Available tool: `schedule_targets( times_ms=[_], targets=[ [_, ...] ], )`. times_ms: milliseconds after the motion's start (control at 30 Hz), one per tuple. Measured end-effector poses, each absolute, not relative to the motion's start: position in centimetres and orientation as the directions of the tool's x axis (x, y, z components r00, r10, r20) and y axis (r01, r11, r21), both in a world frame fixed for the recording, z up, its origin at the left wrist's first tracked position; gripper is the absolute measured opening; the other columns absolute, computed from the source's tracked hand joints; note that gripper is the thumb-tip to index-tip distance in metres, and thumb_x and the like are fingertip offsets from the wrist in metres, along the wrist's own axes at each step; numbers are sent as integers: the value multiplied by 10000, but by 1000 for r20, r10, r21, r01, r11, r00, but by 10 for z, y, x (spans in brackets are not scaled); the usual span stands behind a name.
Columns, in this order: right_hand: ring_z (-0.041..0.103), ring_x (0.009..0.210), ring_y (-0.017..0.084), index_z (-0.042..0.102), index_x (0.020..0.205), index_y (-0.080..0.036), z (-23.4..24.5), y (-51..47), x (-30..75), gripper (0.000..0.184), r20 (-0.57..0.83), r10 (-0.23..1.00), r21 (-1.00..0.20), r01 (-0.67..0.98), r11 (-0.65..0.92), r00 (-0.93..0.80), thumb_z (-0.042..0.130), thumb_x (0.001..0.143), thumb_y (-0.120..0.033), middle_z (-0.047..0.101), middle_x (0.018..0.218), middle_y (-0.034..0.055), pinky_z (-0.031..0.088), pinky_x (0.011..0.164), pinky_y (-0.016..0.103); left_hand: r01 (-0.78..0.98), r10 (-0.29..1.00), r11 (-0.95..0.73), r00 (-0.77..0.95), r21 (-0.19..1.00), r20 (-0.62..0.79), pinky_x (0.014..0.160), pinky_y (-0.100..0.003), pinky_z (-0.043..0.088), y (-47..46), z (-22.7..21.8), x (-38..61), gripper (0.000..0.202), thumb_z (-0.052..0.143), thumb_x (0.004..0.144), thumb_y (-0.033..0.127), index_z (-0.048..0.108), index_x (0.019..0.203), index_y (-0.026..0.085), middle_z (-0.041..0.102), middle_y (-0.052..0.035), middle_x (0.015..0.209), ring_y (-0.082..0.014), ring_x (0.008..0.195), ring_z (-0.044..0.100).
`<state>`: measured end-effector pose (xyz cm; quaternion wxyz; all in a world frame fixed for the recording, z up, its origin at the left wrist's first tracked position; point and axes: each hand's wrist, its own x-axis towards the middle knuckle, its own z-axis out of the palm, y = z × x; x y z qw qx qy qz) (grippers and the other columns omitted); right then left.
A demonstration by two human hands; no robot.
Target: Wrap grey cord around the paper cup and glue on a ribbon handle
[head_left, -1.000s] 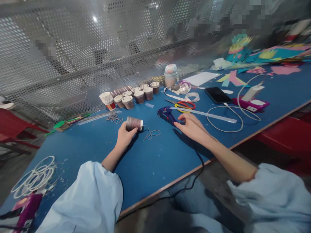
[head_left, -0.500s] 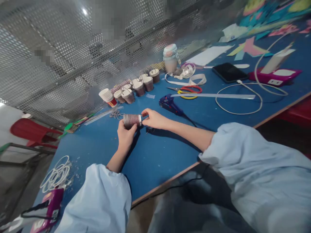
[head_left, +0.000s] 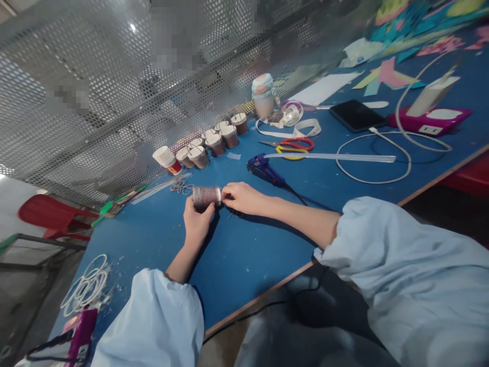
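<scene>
My left hand (head_left: 196, 220) is wrapped round a paper cup covered in brown-grey yarn (head_left: 205, 196), held on its side just above the blue table (head_left: 244, 255). My right hand (head_left: 241, 197) pinches at the cup's white rim end, where the loose yarn strand comes off. What the fingertips pinch is too small to make out clearly. A blue glue gun (head_left: 264, 169) lies just beyond my right hand, its black cord running off the table's front edge.
A row of yarn-wrapped cups (head_left: 214, 141) and a stack of paper cups (head_left: 167, 158) stand by the perforated metal screen. Scissors (head_left: 292, 146), a clear stick, a phone (head_left: 357, 115), white cable, a bottle (head_left: 262, 96) and coloured paper lie to the right. White rings (head_left: 86, 285) sit at left.
My right hand left the glue gun, swept left and closed on the end of the cup that my left hand holds. The view has tilted and shifted left.
</scene>
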<state>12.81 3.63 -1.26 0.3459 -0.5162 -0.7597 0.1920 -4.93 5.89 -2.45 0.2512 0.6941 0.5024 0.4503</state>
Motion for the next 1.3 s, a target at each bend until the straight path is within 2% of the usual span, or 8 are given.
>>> schedule_targets(
  times_ms=[167, 400, 1300],
  targets=[
    [553, 764, 146, 679, 853, -153, -12, 35, 133, 132, 399, 881, -569, 685, 454, -252, 550, 856, -129, 630, 883, 51, 361, 699, 250, 506, 914, -392, 122, 768, 386, 716, -281, 492, 56, -23, -47, 303, 674, 679, 286, 529, 927, 186, 617, -8, 836, -167, 761, 602],
    [556, 770, 149, 677, 882, -155, -15, 36, 135, 143, 447, 864, -516, 721, 462, -233, 536, 890, -172, 634, 915, 58, 350, 679, 254, 524, 897, -435, 179, 733, 404, 727, -278, 478, 56, -25, -48, 272, 659, 704, 295, 522, 917, 195, 614, 1, 830, -162, 755, 589],
    [557, 772, 141, 679, 874, -158, -14, 40, 141, 112, 465, 861, -486, 753, 444, -207, 572, 892, -188, 638, 900, 45, 343, 663, 245, 469, 868, -496, 274, 731, 414, 673, -250, 474, 55, -22, -50, 268, 662, 692, 258, 529, 913, 185, 584, 23, 773, -136, 691, 570]
  ],
)
